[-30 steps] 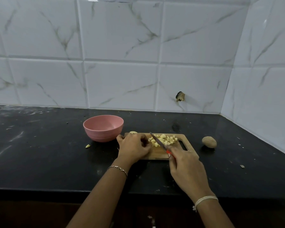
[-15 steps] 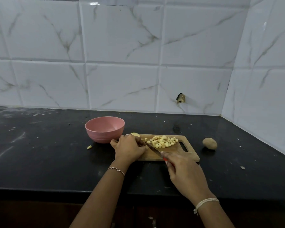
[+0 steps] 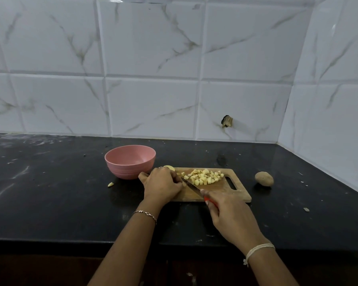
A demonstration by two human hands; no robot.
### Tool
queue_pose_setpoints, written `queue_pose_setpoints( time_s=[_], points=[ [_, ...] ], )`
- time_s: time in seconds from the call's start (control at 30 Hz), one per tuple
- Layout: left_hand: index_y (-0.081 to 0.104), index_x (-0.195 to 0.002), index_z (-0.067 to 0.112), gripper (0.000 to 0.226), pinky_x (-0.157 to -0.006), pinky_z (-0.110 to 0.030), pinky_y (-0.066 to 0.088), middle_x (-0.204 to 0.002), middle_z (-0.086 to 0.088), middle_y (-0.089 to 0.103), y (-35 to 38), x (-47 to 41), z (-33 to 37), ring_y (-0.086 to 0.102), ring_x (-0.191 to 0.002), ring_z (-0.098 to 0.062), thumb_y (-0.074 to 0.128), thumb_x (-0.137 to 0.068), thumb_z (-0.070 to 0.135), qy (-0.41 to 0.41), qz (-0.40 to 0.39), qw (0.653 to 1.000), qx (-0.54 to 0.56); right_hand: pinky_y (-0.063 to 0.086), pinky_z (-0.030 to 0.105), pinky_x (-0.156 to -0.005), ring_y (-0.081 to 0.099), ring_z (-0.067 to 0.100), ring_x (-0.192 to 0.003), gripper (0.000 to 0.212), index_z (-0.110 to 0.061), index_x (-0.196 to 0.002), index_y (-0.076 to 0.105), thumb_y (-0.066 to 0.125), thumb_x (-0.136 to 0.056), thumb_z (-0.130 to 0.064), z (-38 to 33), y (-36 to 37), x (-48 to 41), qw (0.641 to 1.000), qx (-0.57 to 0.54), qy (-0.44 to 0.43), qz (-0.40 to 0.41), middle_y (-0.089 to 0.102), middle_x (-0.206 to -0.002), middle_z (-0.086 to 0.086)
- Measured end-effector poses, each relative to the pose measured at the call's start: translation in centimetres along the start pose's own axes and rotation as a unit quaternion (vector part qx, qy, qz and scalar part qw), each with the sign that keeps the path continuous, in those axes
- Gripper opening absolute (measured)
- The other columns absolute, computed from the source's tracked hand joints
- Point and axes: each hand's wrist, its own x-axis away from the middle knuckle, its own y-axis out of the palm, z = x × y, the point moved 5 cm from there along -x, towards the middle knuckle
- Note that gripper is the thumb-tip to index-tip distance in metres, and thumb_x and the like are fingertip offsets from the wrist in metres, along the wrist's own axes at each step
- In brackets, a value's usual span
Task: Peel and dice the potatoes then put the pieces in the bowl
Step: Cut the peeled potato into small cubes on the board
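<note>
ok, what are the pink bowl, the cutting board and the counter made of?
Pink round bowl: likely plastic or a fibre composite; matte, uniform colour, moulded ridges low on the wall.
Rectangular light-brown cutting board: wood, unvarnished-looking; visible grain, cut-out handle slot.
Black countertop: polished stone, possibly granite; glossy, faintly mirrors the tiled wall.

The left hand [image 3: 163,183] curls over whatever lies beneath it, hiding that and the tip of the knife [image 3: 191,185]. The right hand [image 3: 234,219] covers most of the knife's handle. Both forearms [image 3: 128,244] are cut off by the bottom edge.
</note>
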Motion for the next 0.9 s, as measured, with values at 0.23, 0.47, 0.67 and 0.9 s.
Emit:
queue_pose_setpoints(
  time_s=[0.23,0.47,0.67,0.9],
  points=[
    [0.073,-0.086,0.032,0.015,-0.081,-0.038,0.018,-0.089,0.014,0.067,0.2,-0.2,-0.1,0.055,-0.102,-0.008,0.063,-0.082,0.042,0.001,-0.008,1.0,-0.012,0.039,0.009,-0.081,0.052,-0.003,-0.094,0.034,-0.036,-0.133,0.056,0.05,-0.099,-0.03,-0.4,-0.1,-1.2,0.999,-0.008,-0.005,-0.033,0.064,-0.114,-0.014],
    [0.069,-0.083,0.035,0.015,-0.088,-0.041,0.023,-0.099,0.012,0.066,0.4,0.1,-0.3,0.055,-0.104,-0.009,0.063,-0.083,0.048,0.001,-0.004,1.0,-0.028,0.048,0.022,-0.081,0.058,0.007,-0.101,0.036,-0.036,-0.136,0.052,0.045,-0.101,-0.03,-1.7,-0.3,-2.1,0.997,0.047,-0.007,-0.057,0.065,-0.114,-0.01],
    [0.067,-0.082,0.034,0.018,-0.089,-0.041,0.024,-0.099,0.011,0.065,0.2,0.4,-0.3,0.057,-0.103,-0.01,0.062,-0.084,0.051,-0.018,-0.006,1.0,-0.023,0.048,0.027,-0.08,0.059,0.015,-0.101,0.035,-0.033,-0.13,0.054,0.052,-0.097,-0.02,-2.7,-1.3,-2.0,0.991,0.101,-0.016,-0.09,0.063,-0.111,-0.004],
    [0.048,-0.071,0.034,0.026,-0.095,-0.043,0.025,-0.102,0.01,0.063,-0.2,0.7,-0.2,0.057,-0.105,-0.013,0.063,-0.085,0.05,-0.027,-0.013,0.999,-0.014,0.052,0.038,-0.09,0.058,0.02,-0.107,0.034,-0.026,-0.128,0.053,0.057,-0.095,-0.021,-3.2,-2.6,-1.7,0.973,0.16,-0.007,-0.165,0.06,-0.121,0.002]
  ],
)
